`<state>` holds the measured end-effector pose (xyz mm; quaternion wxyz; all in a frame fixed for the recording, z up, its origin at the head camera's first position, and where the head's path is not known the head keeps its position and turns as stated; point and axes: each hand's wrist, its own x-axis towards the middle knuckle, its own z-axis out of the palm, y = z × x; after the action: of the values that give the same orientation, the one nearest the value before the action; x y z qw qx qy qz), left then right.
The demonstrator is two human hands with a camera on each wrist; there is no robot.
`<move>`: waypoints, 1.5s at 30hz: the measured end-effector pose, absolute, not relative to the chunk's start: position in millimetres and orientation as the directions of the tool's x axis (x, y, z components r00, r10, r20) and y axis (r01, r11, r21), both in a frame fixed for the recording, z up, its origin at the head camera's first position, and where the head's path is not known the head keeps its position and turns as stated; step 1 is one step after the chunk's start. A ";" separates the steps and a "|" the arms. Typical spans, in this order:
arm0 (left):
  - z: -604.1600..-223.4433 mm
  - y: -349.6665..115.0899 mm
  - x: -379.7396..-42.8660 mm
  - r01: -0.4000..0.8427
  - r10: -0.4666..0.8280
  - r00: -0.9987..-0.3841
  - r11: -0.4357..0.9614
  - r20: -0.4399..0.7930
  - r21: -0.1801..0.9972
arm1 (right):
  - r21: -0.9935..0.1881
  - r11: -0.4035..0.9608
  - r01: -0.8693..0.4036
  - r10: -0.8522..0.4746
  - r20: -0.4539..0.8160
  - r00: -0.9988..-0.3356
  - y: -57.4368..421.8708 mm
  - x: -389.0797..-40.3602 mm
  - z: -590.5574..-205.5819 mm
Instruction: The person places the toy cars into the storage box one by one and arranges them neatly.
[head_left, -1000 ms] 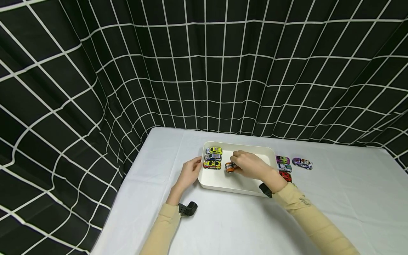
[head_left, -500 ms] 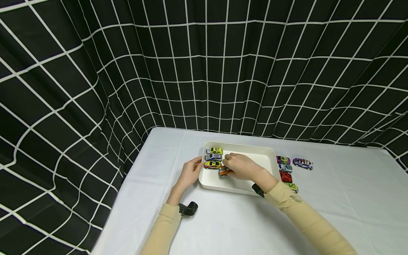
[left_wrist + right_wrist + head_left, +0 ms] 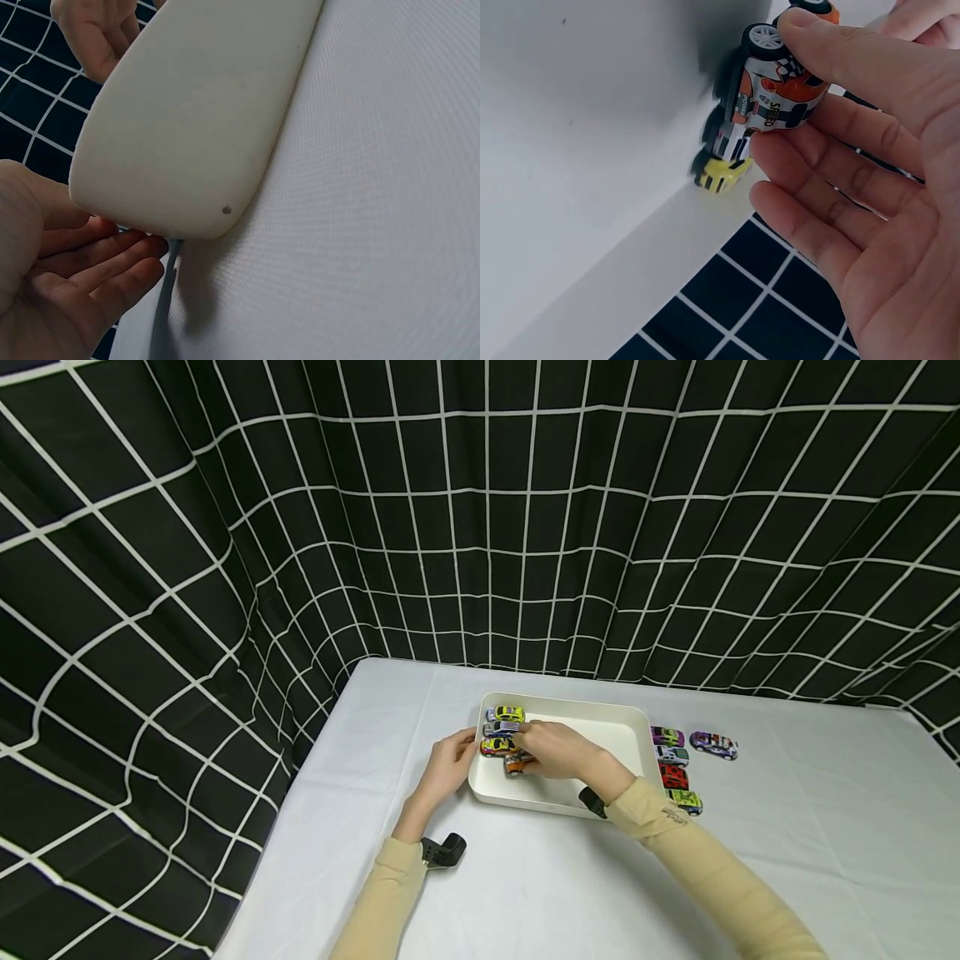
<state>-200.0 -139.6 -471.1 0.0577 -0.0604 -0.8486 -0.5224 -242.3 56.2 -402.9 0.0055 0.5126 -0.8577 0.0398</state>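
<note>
My right hand pinches an orange and white toy car inside the white tray. In the right wrist view, the thumb lies on a wheel of this orange toy car, with fingers on its other side. Just beyond it stand a yellow-and-red toy car, a silver-blue one and a yellow toy car, lined up along the tray's left end. My left hand touches that end from outside. In the left wrist view its fairly straight fingers lie against the tray wall.
Right of the tray, a column of toy cars stands on the white-covered table: purple-green, pale silver, red and lime. A purple-white toy car sits farther right. A black gridded curtain rises behind the table.
My right hand has moved left inside the tray with the orange toy car, bringing it close in front of the yellow-and-red one. My left hand stays at the tray's left end.
</note>
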 end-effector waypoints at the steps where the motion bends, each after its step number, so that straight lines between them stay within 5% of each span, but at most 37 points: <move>1: -470.8 -139.6 -200.0 0.163 0.043 -0.986 0.446 0.161 0.880 | -0.071 0.473 -0.878 -0.878 0.043 -0.476 54.9 -242.6 -403.3; 45: -470.3 -141.1 -200.0 0.178 0.056 -0.984 0.448 0.171 0.876 | -0.110 0.450 -0.886 -0.893 -0.063 -0.446 20.2 -247.3 -410.7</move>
<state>-200.0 -141.1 -470.3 0.0586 -0.0691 -0.8489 -0.5207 -247.3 20.2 -410.7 -0.0558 0.5234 -0.8497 0.0302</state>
